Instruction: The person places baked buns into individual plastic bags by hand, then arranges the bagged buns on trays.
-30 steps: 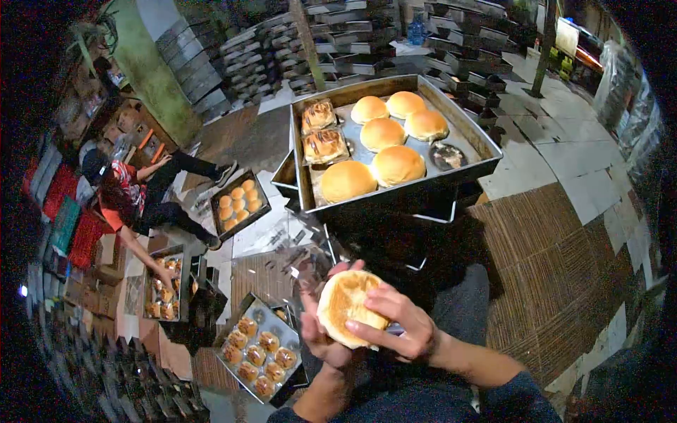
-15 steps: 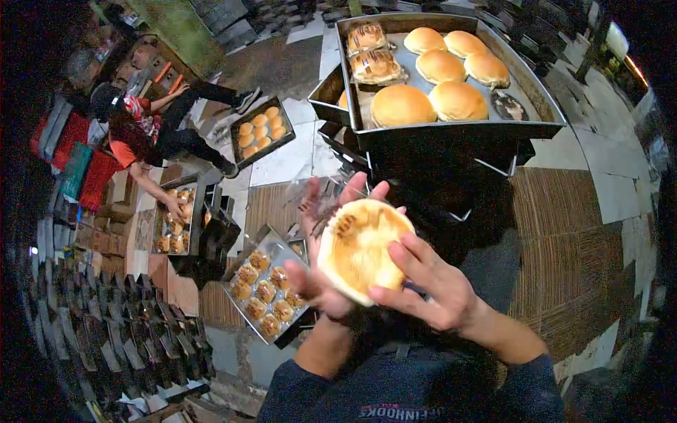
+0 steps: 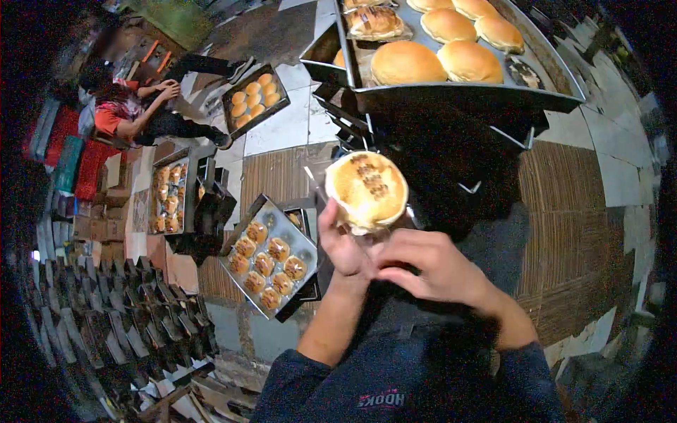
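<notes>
The browned bun (image 3: 367,187), dark marks showing on its face, is standing tilted above the person's left hand (image 3: 343,247), whose thumb and fingers are gripping its lower edge. Clear wrapper (image 3: 367,242) is hanging just below the bun; the right hand (image 3: 405,264) is pinching it, fingers curled, near the left palm. Beyond, the large tray (image 3: 451,86) is holding plain buns (image 3: 471,61) and a wrapped pastry (image 3: 377,25). To the lower left, an angled tray (image 3: 293,236) is carrying wrapped buns (image 3: 264,264). Farther left, a narrow tray (image 3: 188,204) is holding more, and a small tray (image 3: 283,90) is bearing plain ones. Beside these, another person (image 3: 120,116) is sitting, hands together.
</notes>
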Action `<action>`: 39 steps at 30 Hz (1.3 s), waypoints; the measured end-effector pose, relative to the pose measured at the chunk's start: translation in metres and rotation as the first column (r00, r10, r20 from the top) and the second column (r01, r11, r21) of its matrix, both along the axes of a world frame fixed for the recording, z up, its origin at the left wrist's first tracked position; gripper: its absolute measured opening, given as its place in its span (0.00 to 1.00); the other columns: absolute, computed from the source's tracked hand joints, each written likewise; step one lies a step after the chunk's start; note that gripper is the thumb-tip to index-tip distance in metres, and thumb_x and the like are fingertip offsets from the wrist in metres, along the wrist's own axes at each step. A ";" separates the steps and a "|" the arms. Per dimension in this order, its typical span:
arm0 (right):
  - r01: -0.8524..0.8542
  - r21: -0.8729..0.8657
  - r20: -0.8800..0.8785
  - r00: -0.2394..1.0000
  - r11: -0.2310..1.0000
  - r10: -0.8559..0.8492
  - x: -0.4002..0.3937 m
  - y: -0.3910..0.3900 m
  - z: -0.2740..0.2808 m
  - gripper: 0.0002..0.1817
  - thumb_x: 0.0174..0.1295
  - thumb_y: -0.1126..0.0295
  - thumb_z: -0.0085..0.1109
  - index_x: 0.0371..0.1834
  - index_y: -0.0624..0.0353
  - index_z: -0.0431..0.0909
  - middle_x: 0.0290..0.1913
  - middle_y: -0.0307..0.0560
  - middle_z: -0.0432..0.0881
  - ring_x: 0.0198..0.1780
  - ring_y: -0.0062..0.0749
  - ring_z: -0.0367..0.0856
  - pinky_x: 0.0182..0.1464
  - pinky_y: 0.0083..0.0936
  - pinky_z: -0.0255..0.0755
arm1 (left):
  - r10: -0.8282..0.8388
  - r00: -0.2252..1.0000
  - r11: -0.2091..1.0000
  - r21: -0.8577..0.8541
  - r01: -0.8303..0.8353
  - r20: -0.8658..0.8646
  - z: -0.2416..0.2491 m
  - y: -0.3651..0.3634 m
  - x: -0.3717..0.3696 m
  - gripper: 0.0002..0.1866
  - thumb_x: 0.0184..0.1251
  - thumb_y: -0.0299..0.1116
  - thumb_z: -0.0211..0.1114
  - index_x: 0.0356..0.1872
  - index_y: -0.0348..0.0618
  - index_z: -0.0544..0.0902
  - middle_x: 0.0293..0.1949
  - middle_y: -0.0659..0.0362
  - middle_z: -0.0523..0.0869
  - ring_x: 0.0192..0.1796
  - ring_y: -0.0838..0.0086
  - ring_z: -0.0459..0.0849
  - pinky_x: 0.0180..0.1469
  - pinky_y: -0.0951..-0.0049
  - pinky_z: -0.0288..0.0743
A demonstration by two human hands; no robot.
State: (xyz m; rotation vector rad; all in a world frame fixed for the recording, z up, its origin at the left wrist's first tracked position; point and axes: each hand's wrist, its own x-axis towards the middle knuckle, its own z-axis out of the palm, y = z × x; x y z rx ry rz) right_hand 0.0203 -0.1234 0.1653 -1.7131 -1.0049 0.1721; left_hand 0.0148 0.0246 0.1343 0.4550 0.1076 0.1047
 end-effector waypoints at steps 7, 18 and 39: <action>-0.472 -0.007 -0.150 0.872 0.881 0.466 0.004 -0.024 0.009 0.11 0.64 0.66 0.55 0.35 0.64 0.77 0.36 0.51 0.80 0.40 0.44 0.81 0.44 0.33 0.74 | -0.236 0.969 0.955 -0.200 0.218 -0.069 -0.013 0.044 0.016 0.37 0.63 0.60 0.53 0.62 0.38 0.70 0.52 0.45 0.81 0.46 0.55 0.85 0.47 0.53 0.83; 0.583 0.369 0.046 0.767 0.724 -0.640 -0.003 -0.007 -0.025 0.06 0.52 0.74 0.71 0.32 0.61 0.85 0.32 0.45 0.83 0.36 0.38 0.81 0.42 0.28 0.75 | 0.104 0.949 0.662 0.733 0.157 -0.297 -0.055 -0.017 -0.052 0.32 0.76 0.51 0.47 0.71 0.39 0.60 0.61 0.47 0.75 0.62 0.62 0.75 0.65 0.61 0.68; 0.498 0.256 0.215 0.806 0.828 -0.551 0.032 0.043 -0.095 0.05 0.50 0.73 0.70 0.30 0.58 0.84 0.25 0.41 0.77 0.27 0.31 0.77 0.31 0.25 0.71 | 0.197 0.806 -0.180 0.828 -0.530 0.559 -0.080 0.079 -0.035 0.06 0.53 0.21 0.71 0.33 0.36 0.86 0.28 0.55 0.83 0.29 0.66 0.82 0.33 0.72 0.75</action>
